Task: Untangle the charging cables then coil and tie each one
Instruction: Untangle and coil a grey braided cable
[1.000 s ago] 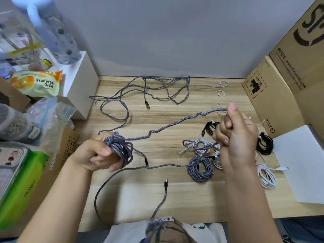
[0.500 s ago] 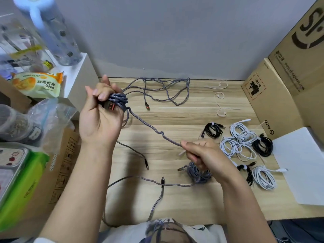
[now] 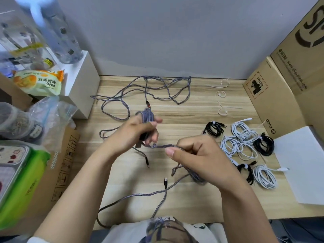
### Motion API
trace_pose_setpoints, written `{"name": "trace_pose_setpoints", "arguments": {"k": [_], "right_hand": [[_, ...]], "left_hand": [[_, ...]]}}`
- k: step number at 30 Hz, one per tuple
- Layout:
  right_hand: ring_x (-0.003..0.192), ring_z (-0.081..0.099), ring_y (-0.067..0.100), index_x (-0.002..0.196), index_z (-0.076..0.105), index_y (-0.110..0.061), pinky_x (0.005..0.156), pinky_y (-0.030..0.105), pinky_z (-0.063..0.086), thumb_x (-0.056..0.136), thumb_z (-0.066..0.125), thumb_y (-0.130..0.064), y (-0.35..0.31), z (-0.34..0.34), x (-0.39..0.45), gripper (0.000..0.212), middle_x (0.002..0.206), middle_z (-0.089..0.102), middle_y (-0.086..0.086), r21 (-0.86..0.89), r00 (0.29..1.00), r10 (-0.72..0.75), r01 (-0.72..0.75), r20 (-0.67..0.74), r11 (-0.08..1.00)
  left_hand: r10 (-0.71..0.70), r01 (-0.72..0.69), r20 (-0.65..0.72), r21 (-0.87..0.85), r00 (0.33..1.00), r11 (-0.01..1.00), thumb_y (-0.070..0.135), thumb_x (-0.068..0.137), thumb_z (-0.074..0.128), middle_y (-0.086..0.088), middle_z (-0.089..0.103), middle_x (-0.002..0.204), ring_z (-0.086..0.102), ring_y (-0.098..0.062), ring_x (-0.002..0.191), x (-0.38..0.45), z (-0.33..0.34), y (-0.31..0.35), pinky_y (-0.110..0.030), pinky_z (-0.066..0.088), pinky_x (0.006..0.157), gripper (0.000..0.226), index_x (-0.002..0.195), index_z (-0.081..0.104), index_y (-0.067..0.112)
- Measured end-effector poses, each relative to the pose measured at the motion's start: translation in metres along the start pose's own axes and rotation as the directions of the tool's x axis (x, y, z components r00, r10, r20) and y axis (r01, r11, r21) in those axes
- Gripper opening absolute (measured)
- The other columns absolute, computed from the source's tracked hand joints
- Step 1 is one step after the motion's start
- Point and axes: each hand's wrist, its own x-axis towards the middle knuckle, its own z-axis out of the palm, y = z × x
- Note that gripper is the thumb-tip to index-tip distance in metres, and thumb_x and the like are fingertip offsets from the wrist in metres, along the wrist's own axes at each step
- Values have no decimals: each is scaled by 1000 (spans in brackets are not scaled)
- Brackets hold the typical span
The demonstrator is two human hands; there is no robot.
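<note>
My left hand (image 3: 140, 133) grips a grey braided coil (image 3: 146, 115) wound round its fingers, above the middle of the wooden table (image 3: 192, 116). A short taut stretch of the same grey cable (image 3: 162, 146) runs right to my right hand (image 3: 198, 155), which pinches it between thumb and fingers. Under my right hand a second grey coil (image 3: 197, 178) lies mostly hidden. Loose grey cables (image 3: 157, 88) sprawl at the back of the table, and more grey cable (image 3: 149, 194) trails toward my body. Tied white coils (image 3: 240, 139) and black coils (image 3: 263, 145) lie at the right.
Thin white ties (image 3: 221, 94) lie at the back right. Cardboard boxes (image 3: 273, 95) and a white sheet (image 3: 305, 163) bound the right side. At the left stand a white box (image 3: 82, 79), a water bottle (image 3: 52, 32), snack bags (image 3: 38, 81) and a green pack (image 3: 24, 181).
My left hand with the coil has come down and right toward the table's middle. My right hand has risen closer to it, so the stretch of cable between them is now short.
</note>
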Motion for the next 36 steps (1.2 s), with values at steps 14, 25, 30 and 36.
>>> {"name": "trace_pose_setpoints", "arguments": {"k": [14, 25, 30, 36], "right_hand": [[36, 29, 0, 51, 51, -20, 41, 9, 24, 73, 58, -36, 11, 2, 21, 28, 38, 36, -13, 276, 937, 49, 51, -346, 960], [37, 35, 2, 77, 59, -13, 39, 16, 30, 90, 57, -5, 36, 26, 15, 16, 45, 43, -12, 306, 950, 236, -290, 203, 907], [43, 35, 1, 73, 59, -22, 47, 17, 31, 79, 68, 4, 36, 30, 11, 28, 50, 40, -9, -34, 884, 251, -259, 395, 965], [54, 52, 5, 64, 47, -28, 52, 27, 47, 72, 68, 2, 21, 25, 7, 37, 65, 54, -8, -441, 892, 314, -151, 325, 885]], "left_hand": [[161, 45, 635, -294, 756, 955, 47, 81, 65, 13, 37, 39, 32, -10, 38, -25, 5, 5, -31, 37, 51, 29, 70, 65, 21], [456, 170, 223, -973, 861, 155, 16, 97, 45, 0, 26, 48, 19, -12, 40, -18, -5, 28, -34, 40, 74, 24, 92, 53, -6], [271, -202, -130, -944, 954, 260, 11, 81, 69, -5, 48, 55, 43, -17, 46, -1, -8, 25, -28, 49, 80, 20, 95, 61, 0], [215, -303, -403, -170, 890, 938, 14, 81, 55, 9, 51, 51, 45, -6, 48, 9, 8, 2, -18, 37, 54, 19, 100, 51, 18]]}}
